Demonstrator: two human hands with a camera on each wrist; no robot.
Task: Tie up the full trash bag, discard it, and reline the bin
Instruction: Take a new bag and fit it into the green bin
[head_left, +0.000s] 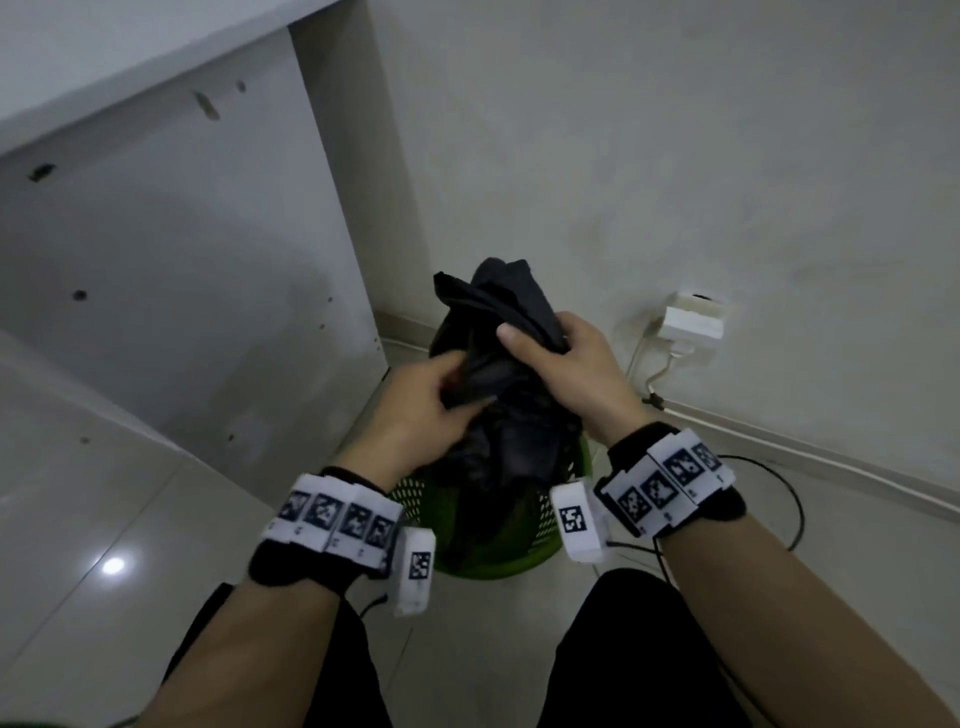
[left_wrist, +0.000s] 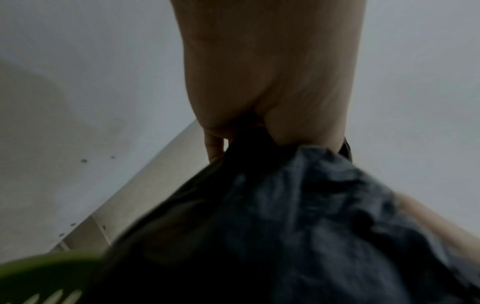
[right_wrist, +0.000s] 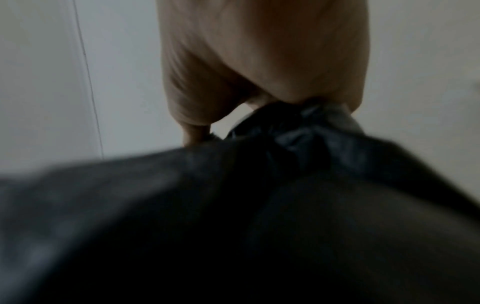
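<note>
Black plastic fills the near ground of both wrist views: the trash bag (head_left: 511, 410) is gathered up out of the green bin (head_left: 498, 556), which sits directly below the 2 hands, its perforated rim showing under the wrists; the bag's body is still down inside it. The step in hand looks like the tying of the bag, the first of the 3 parts of the task; no finished knot shows, though blur in the wrist views makes that hard to judge.

The left hand (head_left: 423, 402) has its fingers curled round a bunch of the plastic on its own side of the bag's neck, thumb on top, the film pinched between thumb and fingers; in the left wrist view the film runs straight up into the closed palm (left_wrist: 270, 82). The right hand (head_left: 563, 364), just beyond and touching the same bundle, clenches a second bunch, its fingertips (head_left: 511, 335) wrapped over the plastic; the right wrist view shows the twisted neck (right_wrist: 293, 127) entering its grip. Above and past the fingers a loose flap (head_left: 493, 291) of the bag stands free.

The next move likely calls for crossing the 2 bunches, passing 1 under the other and pulling them apart to cinch, without letting either slip; thin film may tear if yanked.

Farther off, beyond the right fingers, a white wall socket (head_left: 693, 319) sits on the wall (head_left: 675, 130) with a cable (head_left: 644, 364) hanging from it; beyond the left fingers stands a pale cabinet panel (head_left: 182, 234).
</note>
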